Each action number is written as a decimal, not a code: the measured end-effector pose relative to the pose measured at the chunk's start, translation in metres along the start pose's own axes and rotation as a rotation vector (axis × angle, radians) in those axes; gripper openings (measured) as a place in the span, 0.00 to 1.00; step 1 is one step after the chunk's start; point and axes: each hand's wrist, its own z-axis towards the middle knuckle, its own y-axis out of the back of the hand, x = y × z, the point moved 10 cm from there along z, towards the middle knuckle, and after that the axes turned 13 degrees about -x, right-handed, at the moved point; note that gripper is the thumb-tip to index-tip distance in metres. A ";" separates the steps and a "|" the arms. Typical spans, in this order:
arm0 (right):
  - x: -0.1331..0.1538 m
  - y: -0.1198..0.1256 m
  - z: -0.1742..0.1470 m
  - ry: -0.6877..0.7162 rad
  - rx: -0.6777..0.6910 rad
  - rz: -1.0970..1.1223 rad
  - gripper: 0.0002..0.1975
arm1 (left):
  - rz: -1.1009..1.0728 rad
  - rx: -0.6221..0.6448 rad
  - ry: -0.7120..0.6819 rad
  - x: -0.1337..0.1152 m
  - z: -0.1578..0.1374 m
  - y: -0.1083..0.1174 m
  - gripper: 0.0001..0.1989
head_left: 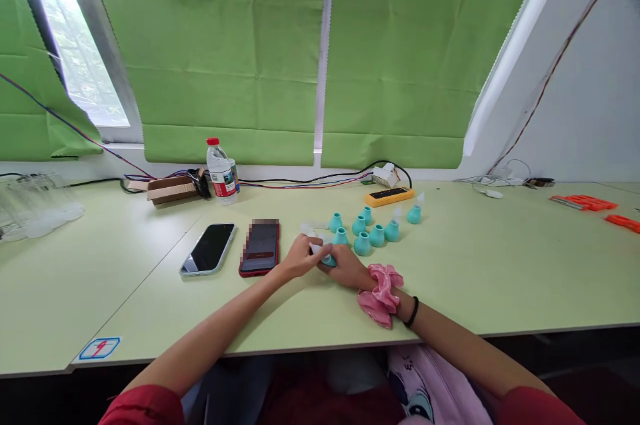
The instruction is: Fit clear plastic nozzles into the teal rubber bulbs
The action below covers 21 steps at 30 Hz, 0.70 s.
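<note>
My left hand [301,256] is closed on a small whitish translucent piece [316,249], its fingers meeting those of the other hand. My right hand [349,268] is closed around a small teal bulb-shaped piece [329,261], partly hidden by the fingers. The two pieces are together or very close; whether they are joined I cannot tell. Several similar teal bulb-shaped pieces with open necks [362,244] stand upright just beyond and right of my hands. Some translucent tips [397,214] show among them, and more clear pieces [310,228] lie behind my left hand.
Left of my hands lie a red-cased phone [259,247] and a light-cased phone [208,249]. Farther back are a water bottle [221,173], an open cardboard box [173,190], cables and a yellow power strip [389,196]. Clear plastic bags [37,208] lie far left, orange pieces [590,202] far right.
</note>
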 end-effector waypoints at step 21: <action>0.007 0.021 0.002 0.039 -0.199 0.090 0.08 | 0.458 -0.078 0.158 0.039 0.010 0.017 0.14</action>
